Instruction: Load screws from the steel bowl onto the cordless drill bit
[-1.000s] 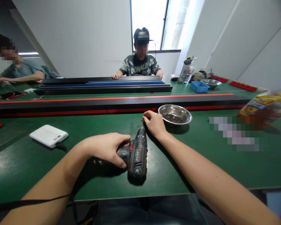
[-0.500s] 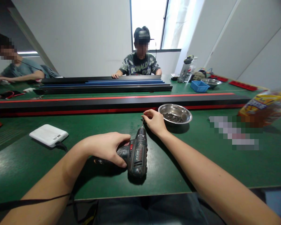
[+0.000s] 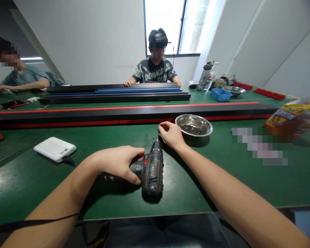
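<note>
A black cordless drill lies on its side on the green table, its chuck pointing away from me. My left hand is closed around the drill's grip. From the chuck sticks a thin metal bit. At the bit's tip, my right hand has thumb and forefinger pinched together; whatever is between them is too small to make out. Just right of that hand stands a steel bowl holding many small dark screws.
A long black and red bar crosses the table beyond my hands. A white power bank with a cable lies left. Right are a snack bag and a blue basket. Across sits a person behind dark profiles.
My hands and the drill keep nearly the same pose. The whole view has shifted very slightly, and the person across has moved a little.
</note>
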`<state>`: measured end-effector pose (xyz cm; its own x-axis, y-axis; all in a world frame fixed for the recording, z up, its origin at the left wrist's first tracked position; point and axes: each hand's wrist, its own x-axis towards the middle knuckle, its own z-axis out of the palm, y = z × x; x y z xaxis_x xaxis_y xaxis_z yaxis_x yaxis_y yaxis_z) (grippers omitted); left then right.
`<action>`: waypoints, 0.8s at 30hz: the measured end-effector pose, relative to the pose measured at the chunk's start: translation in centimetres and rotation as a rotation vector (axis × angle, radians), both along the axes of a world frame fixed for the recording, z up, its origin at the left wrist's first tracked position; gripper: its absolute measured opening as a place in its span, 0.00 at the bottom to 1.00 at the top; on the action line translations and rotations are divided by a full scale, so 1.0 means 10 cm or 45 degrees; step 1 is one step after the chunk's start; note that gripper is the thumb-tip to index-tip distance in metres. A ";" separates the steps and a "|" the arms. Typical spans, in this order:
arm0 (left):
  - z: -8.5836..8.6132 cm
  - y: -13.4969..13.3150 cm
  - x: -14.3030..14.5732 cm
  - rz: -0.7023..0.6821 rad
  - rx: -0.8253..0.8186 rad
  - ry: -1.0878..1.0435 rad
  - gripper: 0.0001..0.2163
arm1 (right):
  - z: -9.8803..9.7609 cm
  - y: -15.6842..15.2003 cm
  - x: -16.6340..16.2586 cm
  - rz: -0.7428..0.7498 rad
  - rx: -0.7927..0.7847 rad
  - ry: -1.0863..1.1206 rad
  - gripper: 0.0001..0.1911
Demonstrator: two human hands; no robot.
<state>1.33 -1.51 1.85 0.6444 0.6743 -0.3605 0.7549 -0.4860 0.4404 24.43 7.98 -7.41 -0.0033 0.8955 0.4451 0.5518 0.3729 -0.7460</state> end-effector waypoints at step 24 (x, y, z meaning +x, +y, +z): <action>-0.02 0.01 -0.01 -0.012 0.015 0.032 0.27 | 0.05 -0.02 0.00 0.112 -0.067 -0.100 0.11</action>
<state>1.24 -1.44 1.68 0.6416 0.6726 -0.3688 0.7611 -0.4983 0.4153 24.45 7.77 -6.93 -0.1156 0.9123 0.3930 0.5763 0.3838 -0.7215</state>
